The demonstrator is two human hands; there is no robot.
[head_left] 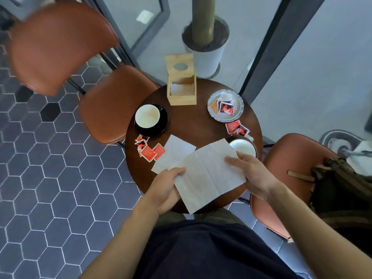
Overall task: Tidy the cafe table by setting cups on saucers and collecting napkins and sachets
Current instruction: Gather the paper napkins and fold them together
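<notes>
- Head view: I see my left hand (165, 190) pinching the near left edge of an unfolded white napkin (209, 174), thumb on top, the other fingers curled underneath it.
- My right hand (251, 174) grips the napkin's right edge, thumb lying flat on the paper and fingers tucked below, only partly visible.
- The napkin hangs between both hands over the near side of the round wooden table (193, 123), overlapping a second napkin (175, 152) that lies flat on the wood.
- A white cup (147, 116) sits on a black saucer (161, 125) at the left; another cup (242, 147) stands just beyond my right fingers.
- Red sachets (149, 149) lie scattered left of the flat napkin, more sachets (236, 127) lie beside a silver plate (238, 109) that holds a few.
- A wooden napkin holder (181, 81) stands at the far edge.
</notes>
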